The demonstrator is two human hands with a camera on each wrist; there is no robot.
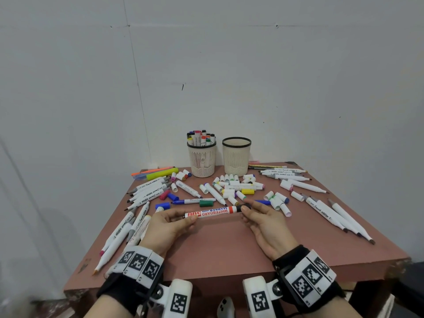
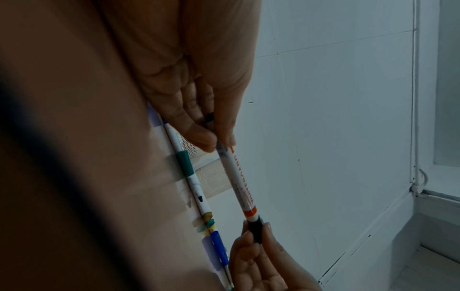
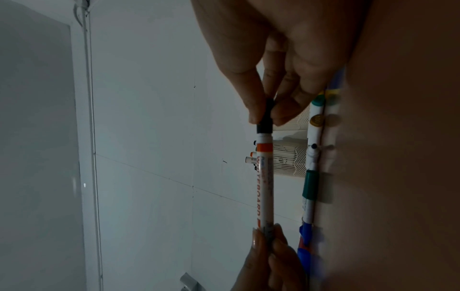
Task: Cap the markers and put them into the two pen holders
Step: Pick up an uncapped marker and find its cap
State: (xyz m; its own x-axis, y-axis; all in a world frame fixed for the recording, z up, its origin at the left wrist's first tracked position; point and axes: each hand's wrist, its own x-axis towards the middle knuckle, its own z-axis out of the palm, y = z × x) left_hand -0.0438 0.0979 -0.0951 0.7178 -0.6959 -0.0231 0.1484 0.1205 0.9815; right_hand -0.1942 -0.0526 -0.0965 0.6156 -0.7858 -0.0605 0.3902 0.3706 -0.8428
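right fingers: thumb and fingertips [image 3: 256,110] pinch the black cap [image 3: 265,118] at the right end of the whiteboard marker [image 1: 212,211]
left fingers: thumb and fingertips [image 2: 206,137] pinch the marker barrel at its left end
cap: sits on the marker end, touching the white collar next to the red band; fully seated or not, cannot tell
marker: held level and sideways above the near-middle of the table [image 1: 229,249], clear of its surface
right hand [image 1: 263,222]: palm turned left and up, fingers curled in toward the cap, wrist near the right front edge
left hand [image 1: 168,224]: palm turned right, fingers curled round the barrel, wrist near the left front edge
head view only: left pen holder [image 1: 202,160] at the far side holds capped markers; right pen holder [image 1: 236,157] just beside it, contents not visible; loose markers and caps spread across the far half and both sides
wrist views only: close look at both pinches; green cap [image 3: 309,185] on a marker lying on the table behind the held one
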